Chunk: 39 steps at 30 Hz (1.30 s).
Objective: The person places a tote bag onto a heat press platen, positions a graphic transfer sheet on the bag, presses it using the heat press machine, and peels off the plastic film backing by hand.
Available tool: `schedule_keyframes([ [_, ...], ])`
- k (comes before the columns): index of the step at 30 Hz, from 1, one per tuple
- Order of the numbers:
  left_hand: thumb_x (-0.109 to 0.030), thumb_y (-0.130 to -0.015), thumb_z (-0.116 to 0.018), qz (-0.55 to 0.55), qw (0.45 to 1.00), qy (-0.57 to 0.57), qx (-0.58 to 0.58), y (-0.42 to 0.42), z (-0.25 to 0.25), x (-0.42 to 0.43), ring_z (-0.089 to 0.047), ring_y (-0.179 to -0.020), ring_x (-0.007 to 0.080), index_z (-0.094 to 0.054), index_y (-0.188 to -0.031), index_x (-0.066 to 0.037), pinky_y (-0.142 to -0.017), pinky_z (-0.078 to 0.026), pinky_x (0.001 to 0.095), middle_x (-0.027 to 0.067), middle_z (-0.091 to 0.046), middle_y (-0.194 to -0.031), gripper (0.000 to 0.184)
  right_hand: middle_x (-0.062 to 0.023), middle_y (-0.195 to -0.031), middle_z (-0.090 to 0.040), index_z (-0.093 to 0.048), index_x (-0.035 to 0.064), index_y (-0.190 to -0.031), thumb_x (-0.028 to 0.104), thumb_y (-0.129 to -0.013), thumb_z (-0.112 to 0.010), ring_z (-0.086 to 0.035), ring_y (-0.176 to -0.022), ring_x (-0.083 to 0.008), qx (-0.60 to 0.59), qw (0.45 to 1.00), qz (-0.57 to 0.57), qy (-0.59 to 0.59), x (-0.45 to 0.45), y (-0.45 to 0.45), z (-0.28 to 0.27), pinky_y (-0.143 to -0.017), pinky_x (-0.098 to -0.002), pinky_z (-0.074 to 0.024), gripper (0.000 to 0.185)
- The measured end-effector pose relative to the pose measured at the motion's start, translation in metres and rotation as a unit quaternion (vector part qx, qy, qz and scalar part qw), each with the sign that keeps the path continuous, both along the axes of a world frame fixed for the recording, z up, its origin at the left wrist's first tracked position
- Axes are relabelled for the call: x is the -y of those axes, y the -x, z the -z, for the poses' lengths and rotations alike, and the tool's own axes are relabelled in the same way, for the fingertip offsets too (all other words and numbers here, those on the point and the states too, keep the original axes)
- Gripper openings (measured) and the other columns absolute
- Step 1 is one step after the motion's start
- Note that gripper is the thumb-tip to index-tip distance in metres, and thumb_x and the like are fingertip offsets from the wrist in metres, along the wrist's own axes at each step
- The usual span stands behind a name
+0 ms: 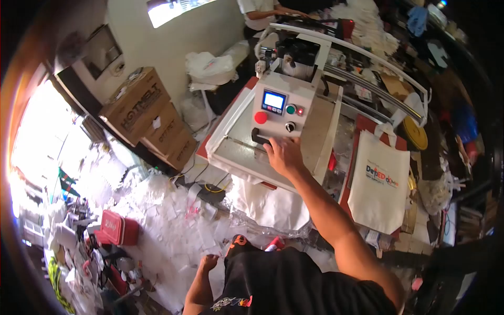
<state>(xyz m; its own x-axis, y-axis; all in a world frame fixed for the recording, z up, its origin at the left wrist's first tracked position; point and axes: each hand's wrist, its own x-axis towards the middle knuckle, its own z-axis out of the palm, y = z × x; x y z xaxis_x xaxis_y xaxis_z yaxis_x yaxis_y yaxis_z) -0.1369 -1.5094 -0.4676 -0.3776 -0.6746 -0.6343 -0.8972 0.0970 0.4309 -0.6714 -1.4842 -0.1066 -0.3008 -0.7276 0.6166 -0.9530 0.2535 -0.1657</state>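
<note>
Press (233, 149) stands ahead of the person, its white control box (278, 94) facing them with the screen (274, 100) lit. A red button (260, 117) sits below the screen; a green button (291, 108) and a black knob (290, 126) are beside them. The right hand (286, 157) is at the black handle (258, 136) under the box, fingers bent and slightly apart; whether they grip it cannot be told. The left hand (209, 262) hangs low near the person's side, fingers curled in; its contents cannot be seen. White fabric (270, 205) hangs below the front of the press. To the right, a printed white bag (380, 184) lies flat on a red board (359, 126), handles toward the far side. Stacked cartons (139, 105) stand at left, beyond a red container (119, 228). Another person (259, 13) works behind the press.
</note>
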Motion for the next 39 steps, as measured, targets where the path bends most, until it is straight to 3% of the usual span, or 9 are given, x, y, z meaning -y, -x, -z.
schedule_keyframes([
  [5, -0.035, -0.088, -0.062, -0.305, 0.939, -0.153, -0.047, -0.070, -0.008, -0.075, -0.064, -0.065, 0.0181, -0.072, -0.103, -0.009, -0.055, -0.050, 0.0339, 0.0048, -0.071, -0.087, 0.031, -0.0061, -0.081, -0.066, -0.058, 0.0124, -0.095, 0.030, -0.092, -0.059, -0.062, -0.083, -0.0251, -0.043, 0.999, -0.004, -0.027, 0.055, -0.013, 0.009, -0.082, -0.0437, -0.0368, 0.017],
  [9, -0.034, -0.087, -0.063, -0.366, 0.901, -0.226, -0.052, -0.102, -0.009, -0.114, -0.064, -0.066, 0.0186, -0.072, -0.103, -0.011, -0.055, -0.049, 0.0336, 0.0031, -0.070, -0.085, 0.030, -0.0142, -0.113, -0.062, -0.059, 0.0063, -0.116, 0.024, -0.085, -0.066, -0.057, -0.109, -0.0289, -0.026, 0.998, -0.048, 0.020, 0.054, -0.026, 0.010, -0.094, -0.0456, -0.0407, 0.037],
  [12, -0.035, -0.089, -0.062, -0.335, 0.914, -0.229, -0.019, -0.135, 0.019, -0.141, -0.064, -0.067, 0.0170, -0.071, -0.104, -0.011, -0.055, -0.048, 0.0318, 0.0027, -0.070, -0.089, 0.030, -0.0150, -0.128, -0.057, -0.054, 0.0016, -0.128, 0.019, -0.083, -0.068, -0.049, -0.125, -0.0347, 0.037, 0.991, -0.112, 0.056, 0.025, -0.037, 0.010, -0.100, -0.0441, -0.0442, 0.050],
  [15, -0.034, -0.091, -0.061, -0.316, 0.922, -0.224, -0.030, -0.133, 0.007, -0.132, -0.065, -0.069, 0.0165, -0.069, -0.106, -0.009, -0.057, -0.048, 0.0308, 0.0033, -0.070, -0.093, 0.030, -0.0167, -0.103, -0.067, -0.059, 0.0013, -0.116, 0.015, -0.085, -0.066, -0.063, -0.099, -0.0367, 0.184, 0.980, -0.073, 0.008, -0.049, -0.064, 0.012, -0.086, -0.0436, -0.0505, 0.034],
  [21, -0.033, -0.092, -0.061, -0.288, 0.930, -0.229, 0.001, -0.147, 0.009, -0.082, -0.066, -0.071, 0.0198, -0.066, -0.113, -0.010, -0.059, -0.049, 0.0328, 0.0055, -0.070, -0.096, 0.031, -0.0136, -0.085, -0.067, -0.063, 0.0052, -0.101, 0.013, -0.089, -0.066, -0.068, -0.081, -0.0301, 0.331, 0.939, 0.096, -0.004, -0.253, -0.089, 0.092, -0.071, -0.0384, -0.0530, 0.015],
  [22, -0.030, -0.091, -0.064, -0.327, 0.920, -0.210, -0.052, -0.140, -0.002, -0.073, -0.062, -0.056, 0.0146, -0.067, -0.100, -0.008, -0.044, -0.043, 0.0290, 0.0020, -0.066, -0.075, 0.024, -0.0136, -0.085, -0.067, -0.063, 0.0052, -0.101, 0.013, -0.089, -0.066, -0.068, -0.081, -0.0301, 0.327, 0.938, 0.113, 0.007, -0.278, -0.085, 0.100, -0.071, -0.0384, -0.0530, 0.015],
  [24, -0.028, -0.091, -0.064, -0.339, 0.905, -0.232, -0.109, -0.129, -0.004, -0.048, -0.061, -0.056, 0.0150, -0.065, -0.106, -0.010, -0.043, -0.042, 0.0285, 0.0022, -0.066, -0.078, 0.024, -0.0129, -0.081, -0.068, -0.063, 0.0046, -0.097, 0.012, -0.090, -0.066, -0.068, -0.075, -0.0281, 0.299, 0.930, 0.215, 0.005, -0.344, -0.074, 0.108, -0.068, -0.0368, -0.0531, 0.011],
  [31, -0.031, -0.093, -0.059, -0.243, 0.956, -0.158, -0.042, 0.006, -0.044, -0.063, -0.064, -0.075, 0.0188, -0.055, -0.122, -0.009, -0.057, -0.046, 0.0329, 0.0067, -0.066, -0.102, 0.037, -0.0153, -0.087, -0.067, -0.064, 0.0034, -0.094, 0.010, -0.087, -0.063, -0.066, -0.081, -0.0324, 0.255, 0.876, 0.407, 0.041, -0.483, 0.078, 0.084, -0.071, -0.0394, -0.0515, 0.009],
  [39, -0.029, -0.091, -0.059, 0.008, 0.997, -0.067, -0.022, 0.130, -0.060, -0.189, -0.069, -0.069, 0.0207, -0.068, -0.105, 0.000, -0.062, -0.054, 0.0328, 0.0122, -0.071, -0.086, 0.034, -0.0183, -0.092, -0.066, -0.067, 0.0012, -0.099, 0.011, -0.084, -0.066, -0.065, -0.085, -0.0346, 0.167, 0.915, 0.359, 0.073, -0.516, 0.303, 0.136, -0.076, -0.0400, -0.0522, 0.018],
])
